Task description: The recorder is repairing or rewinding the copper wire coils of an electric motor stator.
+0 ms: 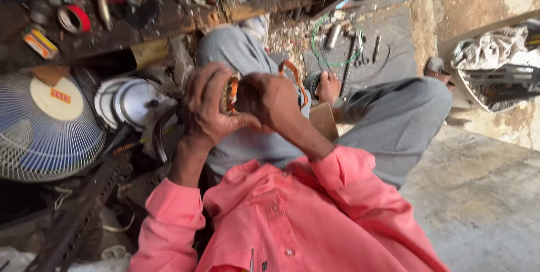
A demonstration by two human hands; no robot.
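Note:
Both my hands are raised in front of my chest, holding a ring-shaped motor winding [231, 93] with orange-brown copper coils. My left hand [207, 106] wraps around its left side, fingers curled over the rim. My right hand [269, 100] grips the right side, and an orange loop of the winding [295, 76] shows beyond its knuckles. Most of the winding is hidden by my fingers. I wear a pink shirt and grey trousers and sit with knees bent.
A fan guard with blue blades [45, 128] lies at the left beside round metal covers [132, 100]. A cluttered wooden bench [152, 19] holds red tape [75, 19] and tools. Green wire and hand tools [343, 47] lie on the floor past my bare foot [329, 87].

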